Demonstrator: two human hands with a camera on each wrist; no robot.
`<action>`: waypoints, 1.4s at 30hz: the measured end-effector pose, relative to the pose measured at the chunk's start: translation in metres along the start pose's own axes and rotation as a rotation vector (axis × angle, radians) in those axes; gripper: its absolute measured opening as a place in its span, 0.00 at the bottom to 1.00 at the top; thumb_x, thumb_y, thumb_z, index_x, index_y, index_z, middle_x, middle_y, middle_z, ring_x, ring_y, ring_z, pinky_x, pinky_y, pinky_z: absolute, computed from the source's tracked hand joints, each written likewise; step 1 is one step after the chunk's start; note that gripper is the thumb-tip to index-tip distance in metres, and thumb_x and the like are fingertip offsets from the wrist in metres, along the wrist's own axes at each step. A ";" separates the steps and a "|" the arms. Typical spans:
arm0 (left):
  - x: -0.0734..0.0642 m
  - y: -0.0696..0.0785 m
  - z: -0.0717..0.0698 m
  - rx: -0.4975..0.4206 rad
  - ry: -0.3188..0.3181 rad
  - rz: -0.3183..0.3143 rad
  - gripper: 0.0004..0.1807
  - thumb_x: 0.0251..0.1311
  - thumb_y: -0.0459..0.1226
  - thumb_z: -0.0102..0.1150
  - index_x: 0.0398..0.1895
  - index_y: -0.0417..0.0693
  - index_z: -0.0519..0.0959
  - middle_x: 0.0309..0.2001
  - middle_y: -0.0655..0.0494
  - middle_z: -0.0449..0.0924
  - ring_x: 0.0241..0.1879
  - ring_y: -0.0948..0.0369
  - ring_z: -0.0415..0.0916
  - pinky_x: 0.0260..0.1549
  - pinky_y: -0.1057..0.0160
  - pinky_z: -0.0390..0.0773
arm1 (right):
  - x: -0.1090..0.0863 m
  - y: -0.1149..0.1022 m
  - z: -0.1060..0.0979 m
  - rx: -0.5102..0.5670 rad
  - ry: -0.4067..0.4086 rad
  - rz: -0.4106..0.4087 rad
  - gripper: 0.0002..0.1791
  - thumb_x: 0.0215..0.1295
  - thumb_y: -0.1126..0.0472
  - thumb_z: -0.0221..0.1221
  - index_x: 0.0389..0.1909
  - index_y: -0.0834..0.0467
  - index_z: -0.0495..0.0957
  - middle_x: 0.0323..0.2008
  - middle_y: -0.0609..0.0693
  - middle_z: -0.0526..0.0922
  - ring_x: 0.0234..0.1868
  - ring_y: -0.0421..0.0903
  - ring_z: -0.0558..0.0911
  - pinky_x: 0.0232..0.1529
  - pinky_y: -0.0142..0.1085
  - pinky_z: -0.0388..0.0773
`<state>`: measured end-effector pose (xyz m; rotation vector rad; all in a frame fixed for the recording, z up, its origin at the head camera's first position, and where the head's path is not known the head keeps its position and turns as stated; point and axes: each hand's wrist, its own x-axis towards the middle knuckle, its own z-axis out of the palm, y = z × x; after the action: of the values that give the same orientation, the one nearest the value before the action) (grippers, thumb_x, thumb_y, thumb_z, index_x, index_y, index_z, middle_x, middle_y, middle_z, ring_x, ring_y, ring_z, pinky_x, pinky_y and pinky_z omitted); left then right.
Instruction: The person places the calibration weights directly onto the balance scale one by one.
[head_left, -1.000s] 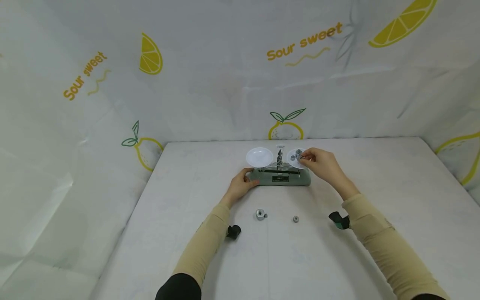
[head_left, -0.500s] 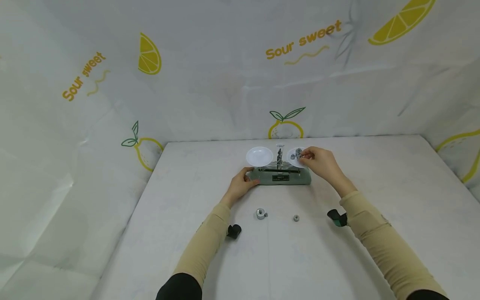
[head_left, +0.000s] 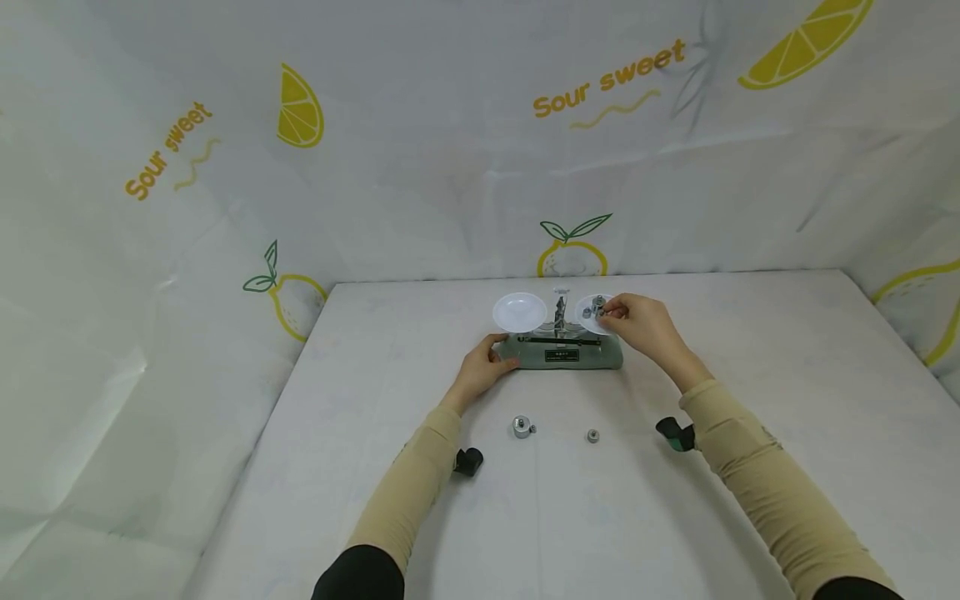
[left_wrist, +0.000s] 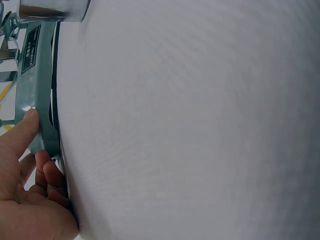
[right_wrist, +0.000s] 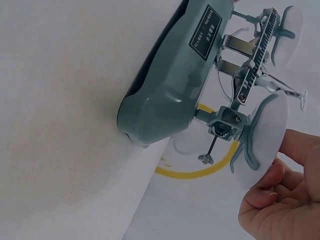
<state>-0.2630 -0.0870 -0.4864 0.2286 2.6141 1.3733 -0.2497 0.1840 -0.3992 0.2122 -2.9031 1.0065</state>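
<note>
A green balance scale (head_left: 562, 353) stands at the back of the table with two white pans. My left hand (head_left: 480, 371) grips its left end, thumb on the front face; the left wrist view shows fingers (left_wrist: 44, 159) at the end of the base. The left pan (head_left: 519, 312) holds nothing. On the right pan (right_wrist: 270, 142) are several small metal weights (head_left: 587, 313). Over this pan, my right hand (head_left: 637, 325) pinches a small metal weight (head_left: 601, 312) with its fingertips; in the right wrist view the pan hides the weight.
A larger metal weight (head_left: 521, 427) with a tiny one (head_left: 533, 429) beside it lies on the white table (head_left: 450, 542) before the scale. Another small weight (head_left: 593, 436) lies to their right. A printed white sheet (head_left: 420, 167) rises behind the table.
Both hands stay nearly where they were. The right forearm has shifted slightly left since the earliest frame; the weights on the table have not moved.
</note>
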 end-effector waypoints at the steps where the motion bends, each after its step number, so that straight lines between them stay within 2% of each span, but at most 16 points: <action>1: 0.000 0.000 0.000 0.001 0.000 0.001 0.30 0.57 0.45 0.62 0.63 0.52 0.67 0.26 0.60 0.63 0.26 0.63 0.61 0.26 0.68 0.62 | 0.000 0.000 0.000 0.000 -0.003 0.002 0.15 0.62 0.60 0.57 0.43 0.68 0.77 0.36 0.61 0.80 0.36 0.52 0.77 0.31 0.34 0.70; 13: 0.000 0.001 0.000 0.005 0.004 0.007 0.29 0.57 0.44 0.62 0.63 0.51 0.67 0.26 0.59 0.63 0.26 0.63 0.61 0.27 0.68 0.62 | -0.001 -0.004 -0.004 -0.003 0.011 0.022 0.16 0.61 0.59 0.58 0.45 0.67 0.77 0.36 0.60 0.79 0.35 0.51 0.76 0.30 0.33 0.69; 22: 0.000 0.002 0.001 -0.004 -0.003 0.002 0.30 0.57 0.45 0.62 0.63 0.52 0.67 0.25 0.60 0.64 0.26 0.64 0.61 0.27 0.68 0.62 | -0.017 -0.010 -0.012 0.003 0.019 -0.007 0.15 0.61 0.57 0.59 0.43 0.65 0.77 0.35 0.58 0.79 0.35 0.51 0.76 0.30 0.34 0.69; 30: 0.001 -0.001 0.000 -0.007 0.004 -0.005 0.30 0.57 0.45 0.62 0.63 0.53 0.67 0.25 0.60 0.63 0.25 0.64 0.61 0.26 0.69 0.62 | -0.036 -0.014 -0.009 0.021 -0.066 -0.027 0.14 0.61 0.56 0.60 0.42 0.62 0.78 0.33 0.54 0.80 0.30 0.45 0.73 0.27 0.33 0.68; 42: 0.000 -0.001 0.000 0.012 -0.003 -0.006 0.30 0.58 0.46 0.61 0.63 0.53 0.66 0.26 0.60 0.64 0.26 0.64 0.61 0.27 0.68 0.62 | -0.070 -0.015 0.003 0.033 -0.210 -0.076 0.13 0.59 0.57 0.62 0.40 0.61 0.79 0.29 0.48 0.77 0.30 0.42 0.71 0.27 0.31 0.68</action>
<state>-0.2635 -0.0874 -0.4873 0.2240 2.6189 1.3551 -0.1783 0.1781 -0.3998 0.4534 -3.0363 1.0818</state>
